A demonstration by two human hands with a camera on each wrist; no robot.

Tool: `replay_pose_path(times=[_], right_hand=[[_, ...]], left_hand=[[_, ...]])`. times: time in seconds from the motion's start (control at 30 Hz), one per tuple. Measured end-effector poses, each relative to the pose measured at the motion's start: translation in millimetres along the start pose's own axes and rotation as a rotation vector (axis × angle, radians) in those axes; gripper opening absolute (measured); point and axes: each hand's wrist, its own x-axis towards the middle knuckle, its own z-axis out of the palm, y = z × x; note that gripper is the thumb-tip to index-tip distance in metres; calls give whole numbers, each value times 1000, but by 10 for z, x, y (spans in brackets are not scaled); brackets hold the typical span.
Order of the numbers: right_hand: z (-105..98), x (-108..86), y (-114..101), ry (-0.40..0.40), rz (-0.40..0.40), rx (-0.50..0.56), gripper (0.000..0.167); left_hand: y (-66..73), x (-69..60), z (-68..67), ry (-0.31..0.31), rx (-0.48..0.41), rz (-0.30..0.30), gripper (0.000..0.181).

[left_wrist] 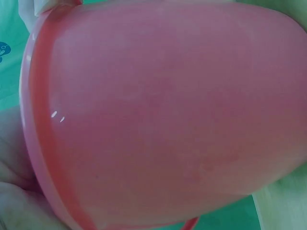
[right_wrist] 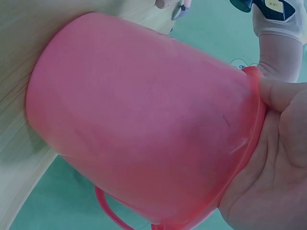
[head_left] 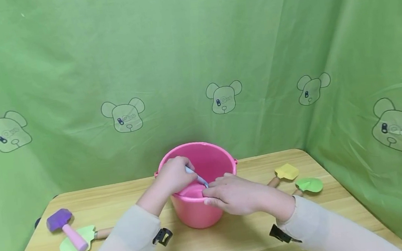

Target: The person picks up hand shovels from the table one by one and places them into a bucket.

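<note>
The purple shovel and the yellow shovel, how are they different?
The purple shovel has a pink handle; the yellow shovel has a brown one. The purple one lies left of the pink bucket, the yellow one right of it. The purple one rests across a light green shovel, while the yellow one's handle runs out of sight behind the person's right arm. Both lie on the table.

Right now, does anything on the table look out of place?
Slightly askew: at left, the purple-headed tool lies with its pink handle across the pale green shovel, instead of separately. No spill or damage shows.
</note>
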Motion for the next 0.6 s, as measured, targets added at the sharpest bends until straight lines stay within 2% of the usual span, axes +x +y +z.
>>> replay_pose_path(times=[0.33,0.6], right_hand=[[4,5,1,6,-7,-6,24],[5,9,8,7,-14,-13,23]], left_hand=[[96,55,89,-43,-36,-21,16],[86,88,164,-63,-53,-23,15]])
